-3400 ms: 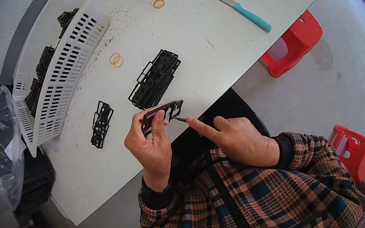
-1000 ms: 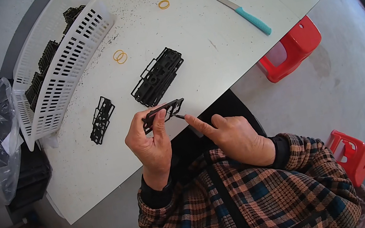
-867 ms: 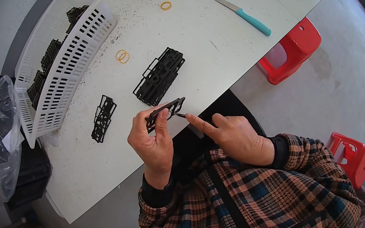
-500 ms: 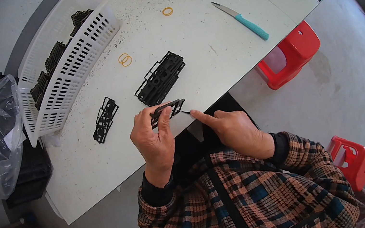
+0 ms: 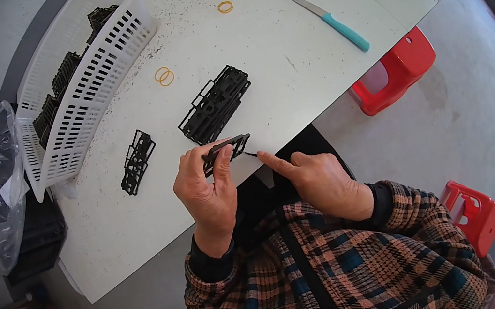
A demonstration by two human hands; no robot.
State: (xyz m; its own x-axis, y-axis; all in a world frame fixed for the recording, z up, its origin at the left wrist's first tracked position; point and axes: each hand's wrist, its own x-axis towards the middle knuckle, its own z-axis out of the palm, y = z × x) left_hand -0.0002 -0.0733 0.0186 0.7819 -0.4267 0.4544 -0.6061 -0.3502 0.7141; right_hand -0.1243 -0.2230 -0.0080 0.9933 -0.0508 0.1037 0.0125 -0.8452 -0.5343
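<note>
My left hand (image 5: pixel 206 188) pinches a black openwork plastic part (image 5: pixel 230 149) between thumb and fingers, tilted above the table's near edge. Close to its right end is the tip of a thin dark pointed tool (image 5: pixel 251 154). My right hand (image 5: pixel 325 184) is closed around that tool, index finger stretched along it; the hand hides the rest. Just beyond my left hand lies a stack of similar black parts (image 5: pixel 215 105). Another black openwork part (image 5: pixel 138 162) lies by itself to the left.
A white slotted basket (image 5: pixel 99 81) with several black parts stands at the left. A knife with a turquoise handle (image 5: pixel 341 30) lies at the right; yellow rubber bands (image 5: pixel 164 76) rest on the white table (image 5: pixel 289 91). A red stool (image 5: pixel 401 68) stands beyond the table's right edge.
The view has shifted slightly. Both hands keep nearly the same pose, with the black part and the tool's tip still close together.
</note>
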